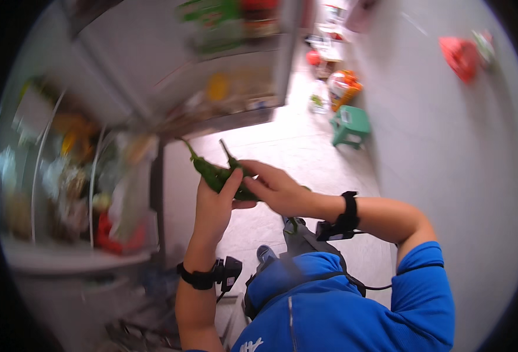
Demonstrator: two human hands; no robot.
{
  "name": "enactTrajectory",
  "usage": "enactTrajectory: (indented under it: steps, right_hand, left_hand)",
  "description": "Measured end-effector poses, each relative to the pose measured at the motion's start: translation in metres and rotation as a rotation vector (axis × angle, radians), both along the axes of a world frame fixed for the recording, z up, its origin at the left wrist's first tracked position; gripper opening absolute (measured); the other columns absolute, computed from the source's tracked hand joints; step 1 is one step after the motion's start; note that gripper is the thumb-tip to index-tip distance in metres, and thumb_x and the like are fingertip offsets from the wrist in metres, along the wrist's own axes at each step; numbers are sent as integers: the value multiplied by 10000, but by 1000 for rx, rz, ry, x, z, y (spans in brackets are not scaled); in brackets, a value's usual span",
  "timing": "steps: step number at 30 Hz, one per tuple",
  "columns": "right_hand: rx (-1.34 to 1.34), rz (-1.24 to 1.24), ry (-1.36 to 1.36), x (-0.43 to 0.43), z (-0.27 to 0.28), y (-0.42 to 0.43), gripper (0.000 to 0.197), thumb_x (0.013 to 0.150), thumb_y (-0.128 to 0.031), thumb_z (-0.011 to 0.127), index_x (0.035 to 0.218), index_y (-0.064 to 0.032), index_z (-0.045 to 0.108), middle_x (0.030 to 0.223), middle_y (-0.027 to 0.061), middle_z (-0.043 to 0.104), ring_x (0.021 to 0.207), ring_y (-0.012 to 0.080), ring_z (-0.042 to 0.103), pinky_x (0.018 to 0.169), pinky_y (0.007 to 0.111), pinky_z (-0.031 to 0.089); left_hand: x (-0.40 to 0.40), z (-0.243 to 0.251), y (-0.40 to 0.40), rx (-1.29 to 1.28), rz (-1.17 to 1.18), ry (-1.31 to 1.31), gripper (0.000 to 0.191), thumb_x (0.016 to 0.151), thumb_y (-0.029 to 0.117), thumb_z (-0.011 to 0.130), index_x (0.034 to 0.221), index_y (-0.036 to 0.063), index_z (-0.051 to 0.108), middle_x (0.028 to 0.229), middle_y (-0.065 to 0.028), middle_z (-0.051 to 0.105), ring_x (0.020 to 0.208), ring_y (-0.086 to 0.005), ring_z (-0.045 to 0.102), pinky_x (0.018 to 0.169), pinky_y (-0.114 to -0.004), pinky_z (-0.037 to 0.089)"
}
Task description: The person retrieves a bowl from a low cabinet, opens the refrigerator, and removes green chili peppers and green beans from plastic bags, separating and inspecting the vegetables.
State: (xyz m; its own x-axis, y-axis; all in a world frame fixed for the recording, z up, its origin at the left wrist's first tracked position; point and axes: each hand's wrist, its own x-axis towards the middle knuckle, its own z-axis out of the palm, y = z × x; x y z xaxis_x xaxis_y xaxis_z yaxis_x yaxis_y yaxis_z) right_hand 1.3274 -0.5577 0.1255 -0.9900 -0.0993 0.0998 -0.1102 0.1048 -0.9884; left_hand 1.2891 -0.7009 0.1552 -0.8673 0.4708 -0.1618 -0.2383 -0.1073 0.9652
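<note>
Long green peppers [209, 173] lie across both my hands, above the floor in front of my body. My left hand [215, 200] grips them from below, its thumb pressed over the top. From the other side my right hand [279, 189] closes around them, fingertips near my left thumb. Two stems point up and away from me. A curled green tip [293, 225] shows beneath my right wrist; my right hand hides most of what it belongs to. How many peppers there are I cannot tell.
An open refrigerator [78, 259] with bagged food and a red container [120, 233] stands at left. Its door [281, 83], holding packages, swings across ahead. A green stool [351, 125] and several bags line the wall at right. A red bag [460, 59] hangs on that wall.
</note>
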Motion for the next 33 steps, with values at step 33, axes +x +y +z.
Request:
enactTrajectory:
  steps: [33]
  right_hand:
    - [-500, -270, -188, -132, -128, 547, 400, 821, 4, 487, 1188, -52, 336, 1015, 47, 476, 899, 101, 477, 778, 262, 429]
  left_hand:
    - [-173, -157, 572, -506, -411, 503, 397, 916, 324, 399, 1262, 136, 450, 1120, -172, 398, 1026, -288, 326, 921, -404, 271]
